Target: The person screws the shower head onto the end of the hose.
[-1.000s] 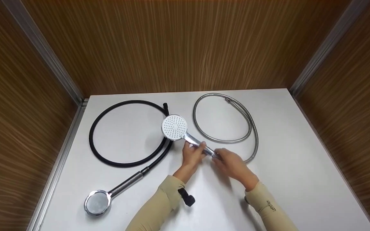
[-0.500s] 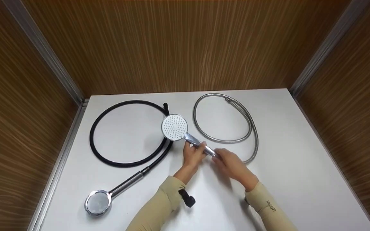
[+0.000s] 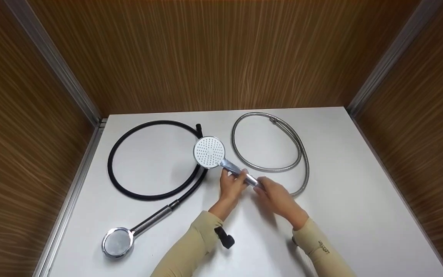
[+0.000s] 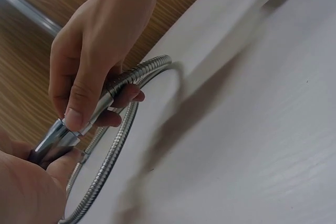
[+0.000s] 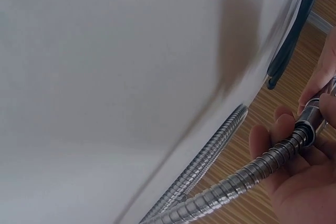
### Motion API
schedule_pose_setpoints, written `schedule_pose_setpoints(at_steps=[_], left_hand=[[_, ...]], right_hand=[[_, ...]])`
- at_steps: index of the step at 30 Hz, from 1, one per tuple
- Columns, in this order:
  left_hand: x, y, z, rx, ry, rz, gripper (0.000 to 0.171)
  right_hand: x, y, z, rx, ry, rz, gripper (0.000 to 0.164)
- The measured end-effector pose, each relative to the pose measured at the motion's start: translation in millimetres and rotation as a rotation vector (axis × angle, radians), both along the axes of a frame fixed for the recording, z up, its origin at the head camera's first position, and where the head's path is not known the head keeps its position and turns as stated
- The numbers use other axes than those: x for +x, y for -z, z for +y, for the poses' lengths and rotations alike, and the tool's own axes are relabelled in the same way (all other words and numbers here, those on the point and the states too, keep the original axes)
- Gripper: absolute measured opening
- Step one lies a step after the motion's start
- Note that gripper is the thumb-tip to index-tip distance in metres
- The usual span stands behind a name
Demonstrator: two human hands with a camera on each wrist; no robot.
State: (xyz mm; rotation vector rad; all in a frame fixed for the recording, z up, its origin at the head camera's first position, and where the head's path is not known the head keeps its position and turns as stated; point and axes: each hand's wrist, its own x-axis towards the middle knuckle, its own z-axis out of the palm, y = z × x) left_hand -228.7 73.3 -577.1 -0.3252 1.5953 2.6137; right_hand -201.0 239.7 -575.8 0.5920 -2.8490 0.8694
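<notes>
In the head view my left hand (image 3: 232, 188) grips the chrome handle of a shower head (image 3: 209, 152), its white nozzle face up. My right hand (image 3: 277, 195) pinches the end fitting of a metal shower hose (image 3: 307, 169) at the handle's lower end. From the left wrist, the right thumb and fingers close round the chrome hose nut (image 4: 100, 109), right against the handle (image 4: 52, 141). The right wrist view shows the ribbed hose (image 5: 236, 184) running out of the chrome nut (image 5: 311, 119) between the right fingers.
A second shower head (image 3: 117, 243) with a chrome rim lies at the front left of the white table (image 3: 360, 215). Its black hose (image 3: 110, 165) loops behind it, passing under the held shower head. Wood-grain panels (image 3: 221, 54) stand round the back and sides.
Both hands keep nearly the same place and grip. The right fingers shift very slightly at the hose fitting; the hoses and the second shower head stay put.
</notes>
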Motion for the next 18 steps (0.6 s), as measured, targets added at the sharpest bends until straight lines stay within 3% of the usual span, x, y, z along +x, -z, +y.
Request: schedule_pose_setpoints(at_steps=[8,18], left_hand=[[0.4,1.1,-0.5,-0.005,0.002,-0.021,0.053],[1.4,1.4,4.6,0.057,-0.039,0.026,0.043]], right_hand=[[-1.5,-1.4,-0.2,-0.043,0.007,-0.045,0.028],[0.0,-1.1,-1.7,-0.061,0.018,0.009,0.025]])
